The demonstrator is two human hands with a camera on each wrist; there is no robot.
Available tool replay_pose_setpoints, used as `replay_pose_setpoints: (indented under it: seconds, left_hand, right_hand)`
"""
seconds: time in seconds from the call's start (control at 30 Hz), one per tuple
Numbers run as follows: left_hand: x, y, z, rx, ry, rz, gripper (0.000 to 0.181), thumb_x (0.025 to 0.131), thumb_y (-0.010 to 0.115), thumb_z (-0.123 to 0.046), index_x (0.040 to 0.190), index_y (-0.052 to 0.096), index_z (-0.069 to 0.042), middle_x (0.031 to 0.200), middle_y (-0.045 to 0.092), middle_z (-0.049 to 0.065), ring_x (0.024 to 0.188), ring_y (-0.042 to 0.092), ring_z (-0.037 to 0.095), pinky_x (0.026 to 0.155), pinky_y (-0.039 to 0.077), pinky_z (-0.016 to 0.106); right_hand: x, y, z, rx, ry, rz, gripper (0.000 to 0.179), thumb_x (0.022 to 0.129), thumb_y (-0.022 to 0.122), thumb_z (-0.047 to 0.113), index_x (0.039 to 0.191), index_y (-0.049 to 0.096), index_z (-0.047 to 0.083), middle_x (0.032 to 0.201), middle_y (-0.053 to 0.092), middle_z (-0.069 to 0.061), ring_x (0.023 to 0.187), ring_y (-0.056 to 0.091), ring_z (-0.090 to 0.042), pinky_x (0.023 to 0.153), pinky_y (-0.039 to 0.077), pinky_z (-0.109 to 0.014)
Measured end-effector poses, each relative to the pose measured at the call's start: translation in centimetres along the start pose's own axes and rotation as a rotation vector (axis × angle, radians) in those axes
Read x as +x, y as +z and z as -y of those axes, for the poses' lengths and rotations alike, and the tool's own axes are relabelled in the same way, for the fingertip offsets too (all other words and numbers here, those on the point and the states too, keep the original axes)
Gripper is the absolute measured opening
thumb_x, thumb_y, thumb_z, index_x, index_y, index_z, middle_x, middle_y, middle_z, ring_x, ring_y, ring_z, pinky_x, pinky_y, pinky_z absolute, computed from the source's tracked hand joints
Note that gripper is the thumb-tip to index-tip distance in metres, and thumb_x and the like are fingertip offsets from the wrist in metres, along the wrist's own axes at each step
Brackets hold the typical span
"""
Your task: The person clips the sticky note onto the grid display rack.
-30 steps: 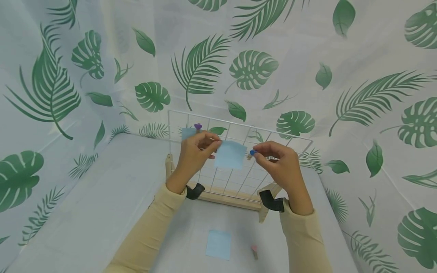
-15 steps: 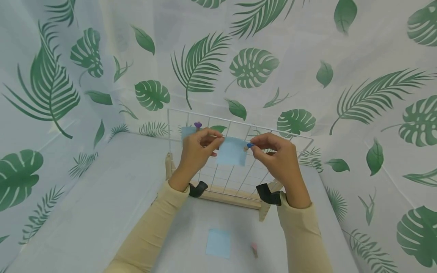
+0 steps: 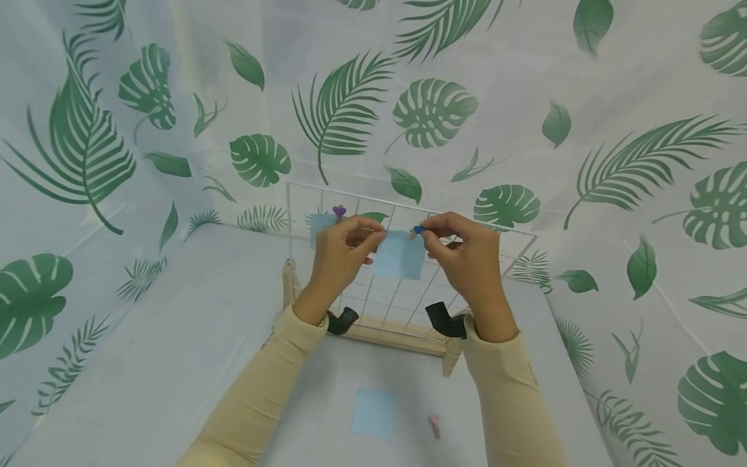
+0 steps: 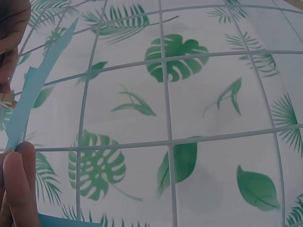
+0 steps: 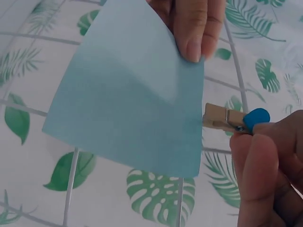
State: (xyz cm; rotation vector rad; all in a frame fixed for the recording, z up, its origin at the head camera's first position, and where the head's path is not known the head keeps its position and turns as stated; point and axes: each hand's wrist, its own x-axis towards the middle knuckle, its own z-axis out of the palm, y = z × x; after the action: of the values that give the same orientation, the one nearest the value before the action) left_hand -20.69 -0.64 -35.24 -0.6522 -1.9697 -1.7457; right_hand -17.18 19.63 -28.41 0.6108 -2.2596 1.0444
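Note:
My left hand (image 3: 345,251) pinches a light blue paper square (image 3: 398,255) by its upper left corner, in front of the white wire grid (image 3: 373,301). My right hand (image 3: 467,256) pinches a small wooden clothespin (image 5: 222,117) by its end with the blue heart (image 5: 257,119). In the right wrist view the clothespin's tip is right at the paper's edge. From the head camera it overlaps the paper's top edge near the right corner. The left wrist view shows the paper nearly edge-on, with my left fingertips (image 4: 21,175) at one end.
Behind my left hand, another blue paper (image 3: 320,227) hangs on the grid under a purple heart clothespin (image 3: 339,211). The grid stands on a wooden base (image 3: 397,332). Nearer on the white table (image 3: 222,363) lie a blue paper square (image 3: 373,414) and a pink heart clothespin (image 3: 434,425).
My right hand has moved left and up, bringing the clothespin from beside the paper to its top edge. My left hand has shifted slightly right and up with the paper.

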Motion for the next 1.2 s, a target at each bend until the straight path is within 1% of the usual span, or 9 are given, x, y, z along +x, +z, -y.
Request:
replay_pose_setpoints:
  seconds: [0.1,0.23,0.33,0.43,0.53,0.67,0.87,1.03,1.2]
  left_hand:
    - [0.0,0.0,0.0,0.011,-0.003,-0.007,0.01,0.101,0.077,-0.007,0.106,0.076,0.001,0.094,0.08,0.017,0.076,0.077,0.029,0.061,0.065,0.028]
    - [0.0,0.1,0.2,0.029,0.01,-0.014,0.009,0.101,0.077,-0.007,0.105,0.076,0.001,0.092,0.08,0.017,0.075,0.077,0.029,0.06,0.064,0.028]
    - [0.1,0.3,0.2,0.049,0.039,-0.024,0.008,0.101,0.077,-0.006,0.104,0.075,0.001,0.091,0.08,0.018,0.074,0.077,0.031,0.059,0.064,0.027]
    - [0.1,0.4,0.4,0.082,0.073,-0.039,0.008,0.1,0.078,-0.006,0.103,0.074,0.001,0.093,0.081,0.018,0.074,0.078,0.031,0.058,0.063,0.026]
    - [0.0,0.4,0.7,0.127,0.126,-0.05,0.009,0.1,0.078,-0.006,0.104,0.074,0.001,0.093,0.081,0.018,0.074,0.079,0.031,0.057,0.064,0.029]
    - [-0.6,0.1,1.2,0.207,0.231,-0.054,0.015,0.098,0.08,-0.004,0.111,0.074,0.002,0.092,0.081,0.018,0.072,0.079,0.03,0.059,0.066,0.038]
    - [-2.2,-0.8,2.2,0.303,0.335,-0.074,0.026,0.093,0.084,-0.003,0.117,0.075,0.003,0.089,0.081,0.017,0.07,0.079,0.028,0.062,0.067,0.04]
    - [-4.1,-1.7,2.7,0.28,0.316,-0.084,0.024,0.091,0.084,-0.002,0.113,0.076,0.001,0.085,0.08,0.016,0.068,0.077,0.027,0.062,0.067,0.039]
    - [-5.8,-2.3,3.2,0.182,0.193,-0.029,0.025,0.092,0.083,-0.005,0.115,0.078,0.0,0.088,0.08,0.013,0.072,0.077,0.027,0.064,0.067,0.037]
  right_hand:
    - [0.3,0.5,0.2,-0.049,-0.025,0.002,0.01,0.093,0.072,-0.01,0.1,0.079,-0.006,0.092,0.08,-0.019,0.079,0.077,-0.035,0.066,0.052,-0.007]
    - [0.8,1.2,0.4,-0.139,-0.065,0.029,0.011,0.094,0.071,-0.009,0.099,0.08,-0.005,0.091,0.08,-0.018,0.08,0.078,-0.033,0.067,0.064,-0.029]
    - [1.1,1.5,0.7,-0.197,-0.082,0.054,0.01,0.095,0.071,-0.01,0.099,0.08,-0.006,0.091,0.08,-0.019,0.08,0.079,-0.034,0.067,0.067,-0.046]
    - [1.2,1.7,1.1,-0.256,-0.084,0.055,0.008,0.096,0.074,-0.008,0.101,0.079,-0.008,0.091,0.08,-0.021,0.08,0.079,-0.036,0.067,0.066,-0.049]
    - [1.0,1.8,1.2,-0.331,-0.094,-0.002,0.006,0.095,0.079,-0.004,0.098,0.077,-0.009,0.084,0.079,-0.02,0.07,0.076,-0.035,0.062,0.063,-0.047]
    - [0.1,2.1,0.4,-0.383,-0.108,-0.116,0.016,0.094,0.081,0.001,0.086,0.071,-0.007,0.066,0.07,-0.018,0.053,0.063,-0.033,0.05,0.05,-0.043]
    - [-1.7,2.0,-1.7,-0.261,-0.116,-0.157,0.016,0.095,0.079,0.001,0.084,0.069,-0.007,0.063,0.07,-0.017,0.048,0.063,-0.028,0.049,0.046,-0.029]
    - [-3.5,1.7,-2.7,-0.087,-0.11,-0.165,0.004,0.094,0.075,-0.007,0.096,0.072,-0.007,0.068,0.073,-0.015,0.051,0.067,-0.027,0.056,0.046,-0.01]
    - [-5.5,1.3,-3.2,-0.024,-0.071,-0.12,0.01,0.092,0.075,-0.01,0.101,0.073,-0.007,0.074,0.074,-0.014,0.058,0.069,-0.026,0.063,0.049,-0.005]
